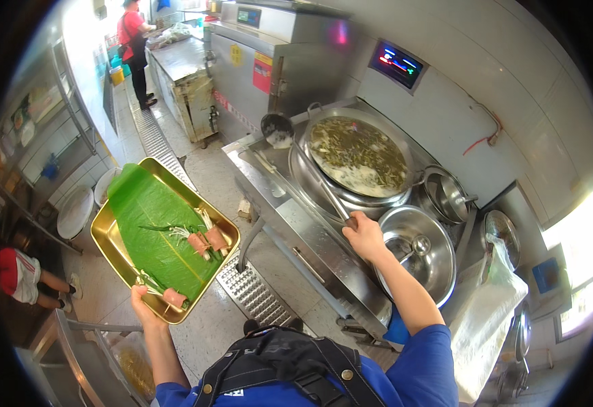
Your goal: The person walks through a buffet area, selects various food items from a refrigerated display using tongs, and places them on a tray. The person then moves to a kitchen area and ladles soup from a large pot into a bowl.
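My left hand (pixel 146 308) grips the near rim of a gold-coloured metal tray (pixel 104 239). Inside it lies a large green leaf (pixel 149 213). Two meat-wrapped rolls (pixel 207 241), with pale thin stems and green stalks poking out, rest on the leaf's right side. Another such roll (pixel 174 297), with a pick through it, lies near my left hand. My right hand (pixel 363 236) is closed around the handle of a long metal ladle (pixel 277 131); its bowl holds pale foam beyond the stove edge side. Green shreds and foam float in liquid in a large steel pot (pixel 360 152).
A steel bowl (pixel 441 259) with a small ladle (pixel 420 245) stands right of my hand. Stacked pans (pixel 444 193) sit behind it. A floor drain grate (pixel 258 292) runs below. One person (pixel 136 51) stands far off; another person's legs (pixel 47 287) show at left.
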`<state>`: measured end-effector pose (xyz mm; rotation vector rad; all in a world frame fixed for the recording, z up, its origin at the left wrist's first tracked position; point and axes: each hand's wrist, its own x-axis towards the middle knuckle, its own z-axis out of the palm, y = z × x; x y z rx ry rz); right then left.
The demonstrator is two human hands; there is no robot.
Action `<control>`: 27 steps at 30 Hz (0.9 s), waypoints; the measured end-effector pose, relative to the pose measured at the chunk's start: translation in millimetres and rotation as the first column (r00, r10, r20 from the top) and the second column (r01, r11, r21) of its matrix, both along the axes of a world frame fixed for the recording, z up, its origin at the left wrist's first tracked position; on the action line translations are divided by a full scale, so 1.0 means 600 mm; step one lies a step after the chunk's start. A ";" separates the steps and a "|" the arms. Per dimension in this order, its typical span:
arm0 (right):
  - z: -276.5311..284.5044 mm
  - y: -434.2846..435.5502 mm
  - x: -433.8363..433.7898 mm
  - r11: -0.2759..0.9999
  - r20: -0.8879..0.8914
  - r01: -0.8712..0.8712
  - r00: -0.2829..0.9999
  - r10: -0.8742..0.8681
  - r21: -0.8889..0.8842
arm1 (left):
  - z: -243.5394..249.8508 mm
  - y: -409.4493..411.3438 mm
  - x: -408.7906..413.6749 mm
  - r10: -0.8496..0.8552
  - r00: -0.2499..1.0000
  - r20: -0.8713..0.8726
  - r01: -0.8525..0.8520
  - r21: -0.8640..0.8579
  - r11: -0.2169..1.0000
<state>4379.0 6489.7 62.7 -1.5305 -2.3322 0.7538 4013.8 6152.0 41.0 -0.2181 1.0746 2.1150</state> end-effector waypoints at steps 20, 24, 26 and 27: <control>0.228 -0.043 0.224 0.787 0.012 0.420 0.885 -0.466 -0.451 | 0.080 0.079 0.026 -0.224 0.974 -0.026 0.220 -0.099 0.970; 0.223 -0.028 0.202 0.792 0.019 0.411 0.892 -0.452 -0.451 | 0.069 0.073 0.020 -0.206 0.978 -0.045 0.201 -0.090 0.975; 0.224 -0.022 0.199 0.779 0.040 0.404 0.897 -0.441 -0.480 | 0.064 0.071 0.018 -0.202 0.979 -0.036 0.198 -0.082 0.977; 0.223 -0.020 0.198 0.772 0.030 0.396 0.897 -0.441 -0.497 | 0.062 0.070 0.019 -0.193 0.981 -0.031 0.190 -0.080 0.979</control>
